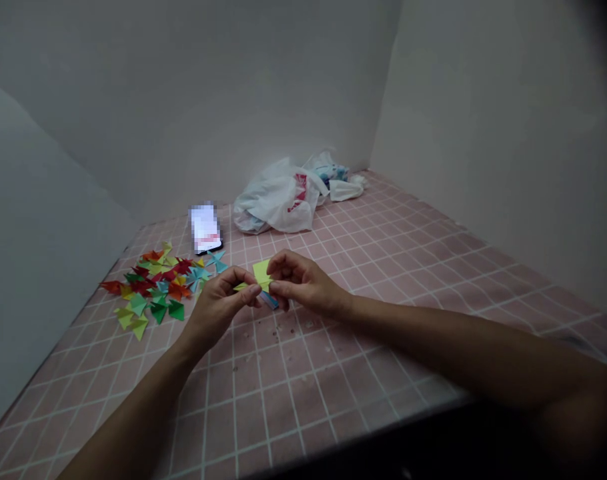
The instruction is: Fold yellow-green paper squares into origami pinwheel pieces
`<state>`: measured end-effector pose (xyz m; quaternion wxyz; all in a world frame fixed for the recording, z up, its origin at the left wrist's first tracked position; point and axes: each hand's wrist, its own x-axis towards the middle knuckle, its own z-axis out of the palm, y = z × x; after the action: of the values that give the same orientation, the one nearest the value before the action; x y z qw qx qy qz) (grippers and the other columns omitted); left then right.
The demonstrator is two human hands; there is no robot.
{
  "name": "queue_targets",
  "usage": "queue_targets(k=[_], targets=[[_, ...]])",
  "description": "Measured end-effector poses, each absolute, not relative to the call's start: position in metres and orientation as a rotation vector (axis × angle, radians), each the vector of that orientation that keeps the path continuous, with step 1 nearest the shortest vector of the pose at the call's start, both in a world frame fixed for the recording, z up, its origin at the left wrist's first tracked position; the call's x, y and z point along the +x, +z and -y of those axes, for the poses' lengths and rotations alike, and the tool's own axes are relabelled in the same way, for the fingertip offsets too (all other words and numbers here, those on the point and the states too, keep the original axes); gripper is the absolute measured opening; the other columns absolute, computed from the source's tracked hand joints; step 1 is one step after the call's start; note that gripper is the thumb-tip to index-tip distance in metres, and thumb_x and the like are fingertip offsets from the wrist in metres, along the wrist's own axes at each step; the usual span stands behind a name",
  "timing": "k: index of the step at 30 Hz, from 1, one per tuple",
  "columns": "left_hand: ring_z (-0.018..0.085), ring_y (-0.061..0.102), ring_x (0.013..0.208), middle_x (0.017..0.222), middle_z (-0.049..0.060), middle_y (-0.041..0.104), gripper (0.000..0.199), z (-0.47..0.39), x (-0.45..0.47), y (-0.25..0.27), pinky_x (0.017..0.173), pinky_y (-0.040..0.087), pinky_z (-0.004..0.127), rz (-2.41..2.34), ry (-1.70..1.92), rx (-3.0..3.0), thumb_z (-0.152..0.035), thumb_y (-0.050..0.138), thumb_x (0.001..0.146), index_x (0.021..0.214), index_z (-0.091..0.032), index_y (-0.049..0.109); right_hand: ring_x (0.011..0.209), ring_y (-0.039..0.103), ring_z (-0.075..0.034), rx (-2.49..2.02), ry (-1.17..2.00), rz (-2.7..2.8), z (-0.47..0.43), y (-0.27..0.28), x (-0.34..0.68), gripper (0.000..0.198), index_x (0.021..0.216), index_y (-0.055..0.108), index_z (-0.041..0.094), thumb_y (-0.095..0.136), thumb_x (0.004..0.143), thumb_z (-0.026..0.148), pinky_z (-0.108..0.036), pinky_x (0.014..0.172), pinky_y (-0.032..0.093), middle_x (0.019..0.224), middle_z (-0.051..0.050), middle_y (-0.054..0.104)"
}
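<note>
Between my two hands is a small piece of folded yellow paper [265,286], raised a little over the table. The fingers of my left hand [231,293] pinch its left side, thumb on top. My right hand [298,283] grips its right side between thumb and curled fingers, which cover part of it. Just behind the fingers shows a flat yellow paper square [261,269]. Below them a blue strip-like piece [269,300] peeks out; whether it belongs to a stack under the yellow square I cannot tell.
Left of my hands lies a loose pile of folded paper pieces [158,310] in red, green, yellow, orange and blue. A lit phone [205,229] lies behind it. Crumpled white plastic bags [278,200] sit near the back wall. The table [303,413] has a pink checked cover.
</note>
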<state>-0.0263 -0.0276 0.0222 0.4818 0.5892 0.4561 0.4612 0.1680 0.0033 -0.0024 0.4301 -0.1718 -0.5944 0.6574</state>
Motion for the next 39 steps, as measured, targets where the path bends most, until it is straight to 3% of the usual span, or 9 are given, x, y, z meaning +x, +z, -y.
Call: queue_targets(k=[6, 22, 34, 39], targets=[[0.010, 0.067, 0.059, 0.074, -0.003, 0.066, 0.012, 0.0260, -0.0269, 0.0201, 0.058, 0.055, 0.021, -1.067, 1.142, 1.435, -0.023, 0.079, 0.077, 0.080, -0.018, 0.068, 0.049, 0.053, -0.007, -0.465, 1.512, 1.564, -0.0031, -0.0067, 0.1661, 0.011, 0.087, 0.053, 0.020, 0.063, 0.084, 0.018, -0.020, 0.047, 0.044, 0.066, 0.007, 0.054], [0.013, 0.071, 0.068, 0.079, -0.002, 0.069, 0.014, 0.0265, -0.0294, 0.0181, 0.064, 0.057, 0.022, -1.174, 1.088, 1.610, -0.024, 0.079, 0.076, 0.085, -0.020, 0.069, 0.055, 0.057, -0.008, -0.539, 1.564, 1.528, -0.0054, -0.0088, 0.1652, 0.012, 0.084, 0.055, 0.018, 0.065, 0.078, 0.016, -0.022, 0.054, 0.048, 0.066, 0.005, 0.058], [0.012, 0.071, 0.065, 0.076, -0.002, 0.072, 0.013, 0.0283, -0.0260, 0.0200, 0.063, 0.058, 0.021, -1.133, 1.065, 1.563, -0.023, 0.076, 0.077, 0.085, -0.019, 0.066, 0.052, 0.059, -0.007, -0.493, 1.703, 1.440, -0.0036, -0.0070, 0.1650, 0.023, 0.097, 0.053, 0.018, 0.067, 0.079, 0.015, -0.020, 0.050, 0.051, 0.072, 0.005, 0.062], [0.014, 0.070, 0.064, 0.074, -0.001, 0.070, 0.013, 0.0277, -0.0257, 0.0182, 0.061, 0.056, 0.024, -1.192, 1.049, 1.681, -0.026, 0.075, 0.077, 0.082, -0.019, 0.066, 0.046, 0.058, -0.008, -0.496, 1.694, 1.454, -0.0044, -0.0067, 0.1665, 0.014, 0.096, 0.052, 0.018, 0.060, 0.085, 0.019, -0.020, 0.046, 0.049, 0.066, 0.006, 0.062]])
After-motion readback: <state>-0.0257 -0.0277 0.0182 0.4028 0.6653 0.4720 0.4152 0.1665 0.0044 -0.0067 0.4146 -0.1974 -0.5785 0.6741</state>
